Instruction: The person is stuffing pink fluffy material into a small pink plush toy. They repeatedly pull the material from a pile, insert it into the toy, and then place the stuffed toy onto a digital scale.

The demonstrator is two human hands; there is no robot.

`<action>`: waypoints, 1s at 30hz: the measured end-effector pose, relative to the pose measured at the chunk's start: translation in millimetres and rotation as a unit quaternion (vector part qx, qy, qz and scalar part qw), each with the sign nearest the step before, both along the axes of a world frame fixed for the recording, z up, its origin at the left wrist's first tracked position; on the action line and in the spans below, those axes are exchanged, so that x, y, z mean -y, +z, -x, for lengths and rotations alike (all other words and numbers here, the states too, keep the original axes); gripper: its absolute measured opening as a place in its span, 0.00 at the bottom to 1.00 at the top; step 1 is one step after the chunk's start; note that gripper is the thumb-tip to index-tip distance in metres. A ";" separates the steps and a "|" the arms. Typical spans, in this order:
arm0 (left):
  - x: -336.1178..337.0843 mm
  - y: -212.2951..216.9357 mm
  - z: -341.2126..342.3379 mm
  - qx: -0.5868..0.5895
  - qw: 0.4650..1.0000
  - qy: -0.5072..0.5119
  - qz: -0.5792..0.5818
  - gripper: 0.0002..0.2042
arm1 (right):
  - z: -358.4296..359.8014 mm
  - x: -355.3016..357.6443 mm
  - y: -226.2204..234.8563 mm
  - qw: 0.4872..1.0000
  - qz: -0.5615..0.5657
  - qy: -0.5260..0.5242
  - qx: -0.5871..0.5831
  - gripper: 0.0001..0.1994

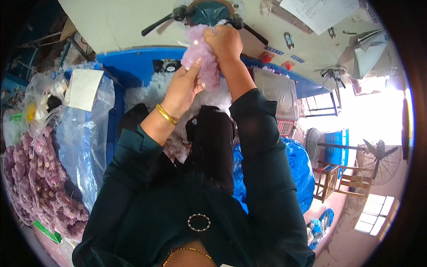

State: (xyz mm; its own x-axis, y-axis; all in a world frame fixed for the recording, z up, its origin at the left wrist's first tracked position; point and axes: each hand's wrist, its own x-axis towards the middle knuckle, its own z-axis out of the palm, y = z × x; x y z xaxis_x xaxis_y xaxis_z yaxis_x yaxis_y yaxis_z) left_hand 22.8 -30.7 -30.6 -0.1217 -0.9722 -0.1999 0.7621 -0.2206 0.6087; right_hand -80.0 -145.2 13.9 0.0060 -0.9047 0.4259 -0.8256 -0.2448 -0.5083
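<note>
A fuzzy light-purple plush piece [205, 66] with small pale patches hangs between my two hands, just in front of a dark green round machine mouth [210, 12]. My left hand [183, 89], with a gold bangle at the wrist, grips its lower left side, thumb on top. Higher up, my right hand [224, 42] is closed in a fist around its upper right edge, close to the mouth. Whether the plush's top end fits over the mouth is hidden behind my fingers. Black-knobbed handles [179, 13] stick out on both sides of the mouth.
White fluffy stuffing [155, 91] lies below the blue-edged machine panel. At left, a heap of similar purple plush pieces [40, 178] sits beside clear plastic bags [82, 133]. To the right are a blue plastic sack [296, 169], a wooden chair [327, 182] and a standing fan [378, 162].
</note>
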 end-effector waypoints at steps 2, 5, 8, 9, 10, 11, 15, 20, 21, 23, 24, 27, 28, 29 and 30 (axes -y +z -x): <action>-26.3 8.3 24.6 0.040 0.999 0.009 -0.009 0.07 | 5.9 -17.6 -9.5 0.999 -0.024 -0.009 -0.035 0.19; -55.3 -4.1 26.5 0.271 0.955 0.014 0.122 0.07 | 5.5 -48.9 0.6 0.999 -0.020 -0.002 -0.031 0.18; -62.9 -16.1 15.4 0.519 0.781 0.098 0.333 0.07 | 13.0 -79.8 8.7 0.999 -0.040 0.011 -0.022 0.18; -61.1 -15.8 11.3 0.474 0.828 0.084 0.288 0.07 | 15.6 -82.6 8.8 0.998 -0.055 0.023 -0.025 0.18; -59.3 -14.1 8.1 0.427 0.869 0.069 0.242 0.08 | 18.0 -84.0 8.7 0.997 -0.070 0.034 -0.028 0.18; -56.8 -10.3 6.1 0.376 0.904 0.054 0.194 0.08 | 19.3 -83.8 8.4 0.995 -0.085 0.045 -0.031 0.17; 8.2 0.6 9.2 0.331 0.919 0.097 0.192 0.08 | 11.7 -39.4 6.3 0.998 -0.063 0.020 0.014 0.18; -22.6 -2.4 7.5 0.251 0.945 0.038 0.206 0.12 | 18.9 -53.1 -1.8 0.993 -0.073 0.056 0.071 0.17; -33.3 -4.2 7.4 0.214 0.952 0.021 0.216 0.15 | 23.0 -63.7 -2.5 0.993 -0.074 0.059 0.073 0.17; -47.4 -7.4 -0.4 0.010 0.983 -0.060 0.175 0.19 | 25.6 -76.0 -7.7 0.988 -0.036 0.096 0.111 0.14; -51.3 -0.2 -1.6 -0.123 0.983 -0.086 0.108 0.20 | 29.5 -78.8 -11.4 0.983 -0.027 0.117 0.140 0.14; -47.4 10.8 -3.2 -0.187 0.975 -0.116 -0.016 0.18 | 34.0 -75.0 -24.7 0.955 0.007 0.190 0.227 0.14; -45.1 0.6 -1.3 -0.087 0.990 -0.101 0.036 0.17 | 35.2 -73.1 -29.3 0.947 0.004 0.205 0.247 0.14; -42.6 -4.4 -0.1 0.015 0.992 -0.085 0.087 0.16 | 36.9 -71.1 -32.0 0.938 0.001 0.221 0.267 0.14; -38.6 0.9 1.6 0.007 0.992 -0.089 0.087 0.12 | 36.3 -74.7 -21.9 0.940 0.001 0.229 0.252 0.13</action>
